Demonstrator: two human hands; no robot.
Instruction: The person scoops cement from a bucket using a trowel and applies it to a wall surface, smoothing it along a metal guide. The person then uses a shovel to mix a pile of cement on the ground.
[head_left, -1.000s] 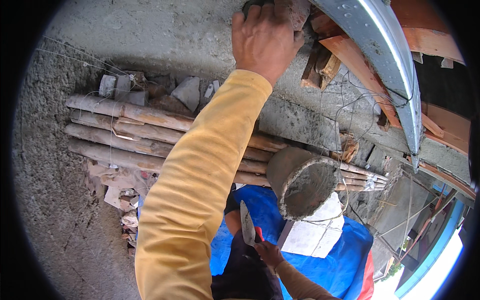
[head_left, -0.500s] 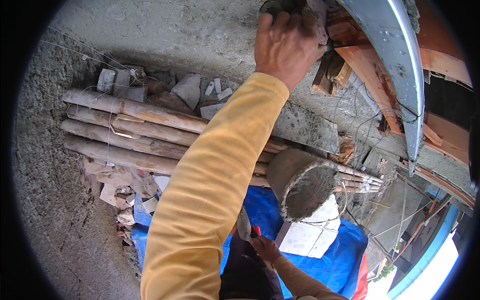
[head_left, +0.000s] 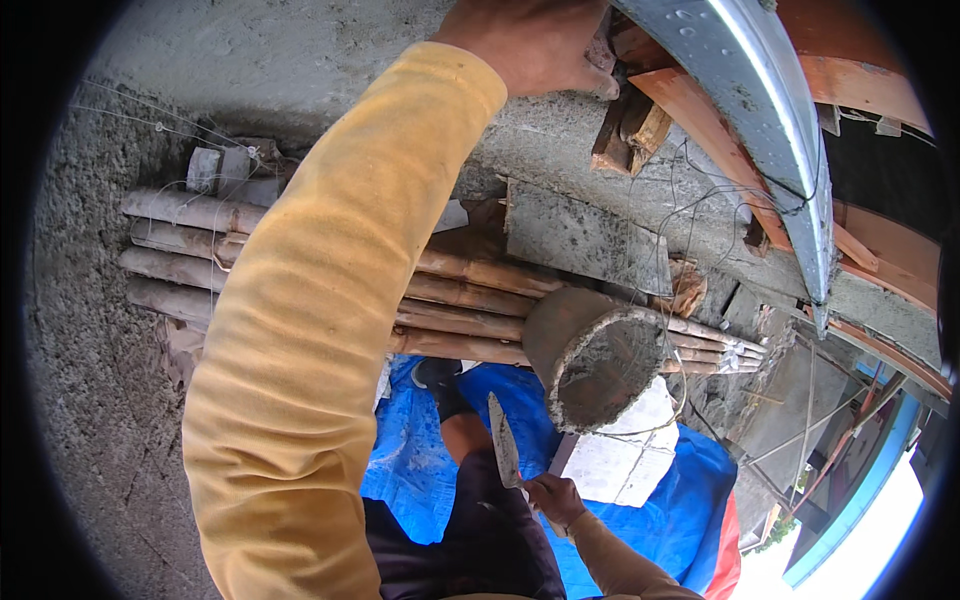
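My left hand [head_left: 530,48], in a yellow sleeve, reaches up to the rough cement wall at the top of the view. Its thumb lies beside a rough stone-like piece [head_left: 601,48] next to the timber. The other fingers are cut off by the frame edge, so their grip is hidden. Low in the middle, my right hand [head_left: 556,500] is closed round the handle of a trowel [head_left: 504,440], its grey-smeared blade pointing up. A mortar-caked bucket [head_left: 560,335] stands tilted above the right hand, with grey mortar inside.
Tied bamboo poles [head_left: 470,290] run across the middle. White blocks [head_left: 625,455] rest on a blue tarp [head_left: 405,455] by my legs. A bent metal sheet [head_left: 765,90] with loose wires and wooden boards [head_left: 705,145] juts in at upper right.
My left hand has shifted up and left, its fingers leaving the frame. The view has moved slightly, showing more of my legs and the trowel, which stays in my right hand.
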